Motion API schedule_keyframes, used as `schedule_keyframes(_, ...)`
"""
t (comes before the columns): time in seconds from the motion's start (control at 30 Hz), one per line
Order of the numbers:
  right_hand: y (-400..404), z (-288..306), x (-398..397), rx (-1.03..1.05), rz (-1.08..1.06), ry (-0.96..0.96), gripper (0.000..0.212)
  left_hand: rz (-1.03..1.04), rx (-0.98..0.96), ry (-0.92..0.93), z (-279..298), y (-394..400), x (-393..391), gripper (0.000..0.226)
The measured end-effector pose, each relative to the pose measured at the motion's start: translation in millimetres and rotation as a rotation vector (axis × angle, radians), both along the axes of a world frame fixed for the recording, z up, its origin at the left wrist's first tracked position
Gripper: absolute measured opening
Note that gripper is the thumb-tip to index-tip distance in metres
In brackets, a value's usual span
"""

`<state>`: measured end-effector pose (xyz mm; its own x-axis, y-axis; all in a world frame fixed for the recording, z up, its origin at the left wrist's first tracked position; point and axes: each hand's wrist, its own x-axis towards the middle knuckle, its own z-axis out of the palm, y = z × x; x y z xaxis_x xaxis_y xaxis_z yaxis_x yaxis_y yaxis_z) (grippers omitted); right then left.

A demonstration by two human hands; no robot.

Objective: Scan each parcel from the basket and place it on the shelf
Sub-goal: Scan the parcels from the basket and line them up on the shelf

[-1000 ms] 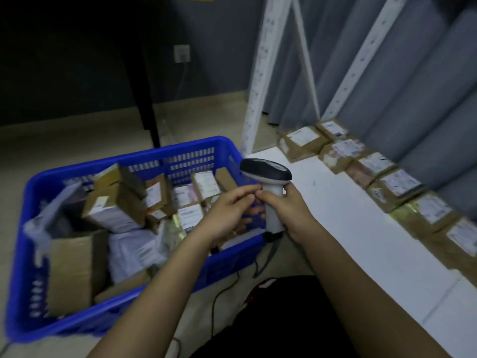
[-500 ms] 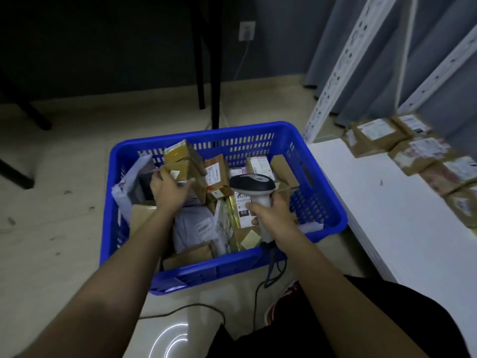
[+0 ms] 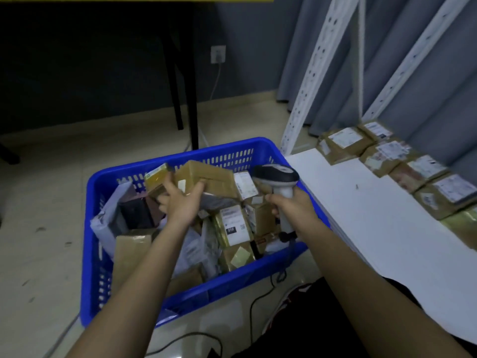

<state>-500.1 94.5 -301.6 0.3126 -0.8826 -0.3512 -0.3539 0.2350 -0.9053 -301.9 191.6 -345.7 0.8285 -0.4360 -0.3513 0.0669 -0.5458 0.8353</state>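
A blue plastic basket point(image 3: 232, 282) on the floor holds several brown cardboard parcels and grey mailer bags. My left hand point(image 3: 180, 202) grips a brown cardboard parcel point(image 3: 209, 179) and holds it lifted above the others in the basket. My right hand point(image 3: 289, 208) grips the handle of a white and black barcode scanner point(image 3: 277, 177), whose head is level with the lifted parcel, just to its right. The white shelf point(image 3: 374, 215) lies to the right of the basket, with a row of several labelled parcels point(image 3: 402, 161) along its far edge.
White perforated shelf uprights point(image 3: 309, 81) rise behind the shelf in front of grey curtains. A black table leg point(image 3: 191, 99) stands behind the basket. The scanner's black cable point(image 3: 258, 303) trails over the floor near my dark-clothed knee point(image 3: 335, 319).
My left hand reached into the basket, took hold of a brown parcel and lifted it up toward the scanner. The scanner in my right hand stayed over the basket's right side.
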Motion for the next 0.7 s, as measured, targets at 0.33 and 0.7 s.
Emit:
schedule_keyframes(0.33,-46,79,-128,-0.199,-0.338,-0.334,0.011,-0.46,-0.29,0.547,83,-105,-140,0.09)
schedule_keyframes(0.7,-63,77,-273,-0.347,-0.782,-0.266,0.018,-1.048,-0.197,0.529,96,-172,-287,0.119)
